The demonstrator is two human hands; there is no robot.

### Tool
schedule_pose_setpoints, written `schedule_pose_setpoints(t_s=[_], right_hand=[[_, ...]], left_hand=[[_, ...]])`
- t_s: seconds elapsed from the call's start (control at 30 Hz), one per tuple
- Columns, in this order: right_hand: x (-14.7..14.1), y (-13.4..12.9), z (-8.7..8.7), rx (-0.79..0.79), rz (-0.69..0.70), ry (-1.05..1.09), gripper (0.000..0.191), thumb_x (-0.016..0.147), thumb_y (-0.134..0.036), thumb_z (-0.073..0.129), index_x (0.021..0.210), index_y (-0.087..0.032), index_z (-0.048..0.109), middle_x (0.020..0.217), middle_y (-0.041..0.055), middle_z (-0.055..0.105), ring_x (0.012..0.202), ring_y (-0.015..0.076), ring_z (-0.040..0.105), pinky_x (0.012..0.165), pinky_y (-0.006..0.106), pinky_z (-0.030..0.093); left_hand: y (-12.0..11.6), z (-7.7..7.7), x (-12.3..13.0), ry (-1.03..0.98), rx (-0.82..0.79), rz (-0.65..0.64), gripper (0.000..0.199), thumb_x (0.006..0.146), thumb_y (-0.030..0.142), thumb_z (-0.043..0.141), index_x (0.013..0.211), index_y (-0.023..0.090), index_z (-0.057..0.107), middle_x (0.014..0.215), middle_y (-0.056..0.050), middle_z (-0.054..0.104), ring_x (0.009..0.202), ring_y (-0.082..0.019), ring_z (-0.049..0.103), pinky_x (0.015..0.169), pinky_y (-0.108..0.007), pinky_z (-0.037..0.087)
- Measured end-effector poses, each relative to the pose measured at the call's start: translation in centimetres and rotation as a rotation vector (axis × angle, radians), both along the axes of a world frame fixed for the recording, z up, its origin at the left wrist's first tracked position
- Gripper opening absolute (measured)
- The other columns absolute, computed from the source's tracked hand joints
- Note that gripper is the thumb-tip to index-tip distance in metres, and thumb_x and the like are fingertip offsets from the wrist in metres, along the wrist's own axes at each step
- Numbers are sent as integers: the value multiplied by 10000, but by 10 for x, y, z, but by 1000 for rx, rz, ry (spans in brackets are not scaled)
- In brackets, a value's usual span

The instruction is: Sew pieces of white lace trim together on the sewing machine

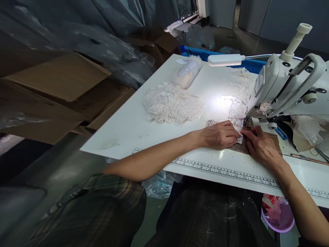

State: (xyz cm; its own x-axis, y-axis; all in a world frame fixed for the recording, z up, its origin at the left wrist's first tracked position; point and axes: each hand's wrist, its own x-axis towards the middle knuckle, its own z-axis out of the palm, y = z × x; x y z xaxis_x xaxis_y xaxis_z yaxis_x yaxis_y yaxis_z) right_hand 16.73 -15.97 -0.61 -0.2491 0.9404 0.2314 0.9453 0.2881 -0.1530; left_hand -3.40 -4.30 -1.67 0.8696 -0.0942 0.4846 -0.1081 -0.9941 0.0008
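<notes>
A white sewing machine [267, 89] stands at the right, its lamp [223, 60] lighting the table. White lace [233, 108] lies under and around the presser foot [246, 120]. My left hand [219, 134] rests on the lace just left of the foot, its fingers bent and pressed together on the edge. Close in front of the foot, my right hand [260, 142] pinches the same lace between thumb and forefinger. The fingertips of both hands nearly meet there. A brown plate [239, 148] shows beneath the hands.
A heap of white lace [172, 103] and a wrapped bundle [189, 72] lie left on the table. Blue snips [281, 133] and a pencil [309, 158] are at the right. Cardboard boxes [56, 75] stand left; a purple basket [280, 223] sits below the table.
</notes>
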Motion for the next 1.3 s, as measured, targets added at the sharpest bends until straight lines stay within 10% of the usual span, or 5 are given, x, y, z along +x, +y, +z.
schedule_pose_setpoints(t_s=[0.8,1.3], right_hand=[[11,-7,7,-128,189,289,379,867,-189,470,1070,-298,771,920,67,630,850,176,593,839,397,496],[13,-6,6,-116,31,408,400,868,-200,468,1143,-283,746,1002,85,628,904,190,623,833,370,537]], left_hand=[[-1,-2,1,-241,-35,43,130,973,150,550,968,135,679,967,-64,755,829,-132,698,702,-283,593],[1,-3,-1,-56,-2,12,222,980,170,515,874,173,710,987,-42,765,785,-127,680,718,-302,523]])
